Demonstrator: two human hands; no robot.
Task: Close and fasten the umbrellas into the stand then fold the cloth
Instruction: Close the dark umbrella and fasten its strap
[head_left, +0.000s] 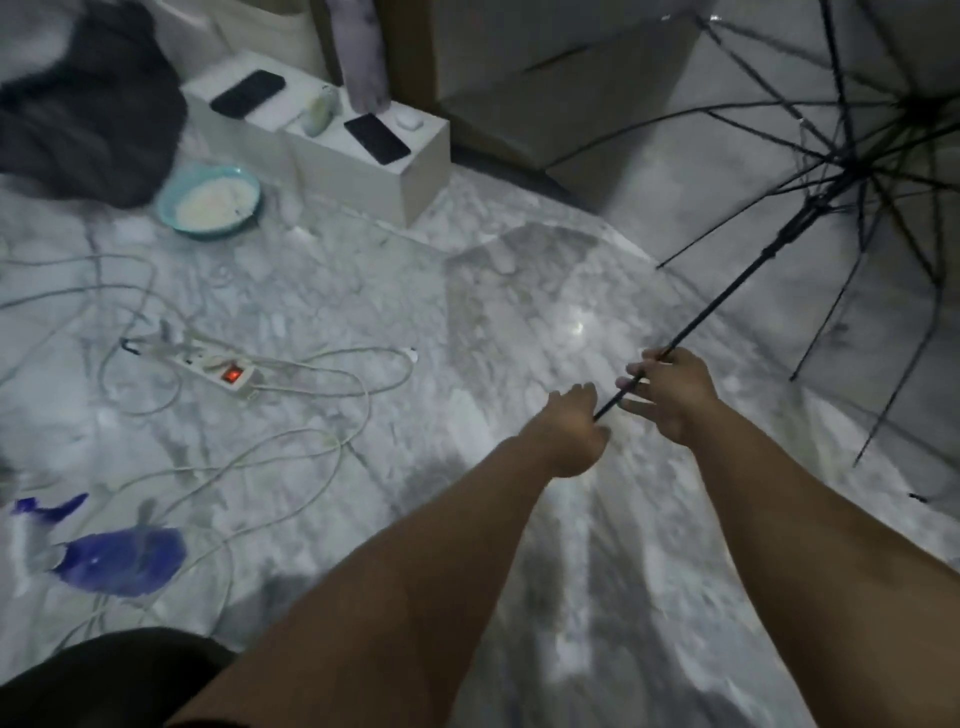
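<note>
An open transparent umbrella with black ribs lies to the right, its canopy spread over the marble floor. Its thin black shaft runs down-left from the hub into my hands. My left hand grips the lower end of the shaft, where the handle is hidden inside my fist. My right hand holds the shaft just above it, fingers curled round the rod. A dark cloth lies bunched at the top left. No umbrella stand is visible.
A white power strip with a red lit switch and several loose cables lies on the floor at left. A teal bowl, white boxes holding two phones, and a blue-white plush toy sit nearby.
</note>
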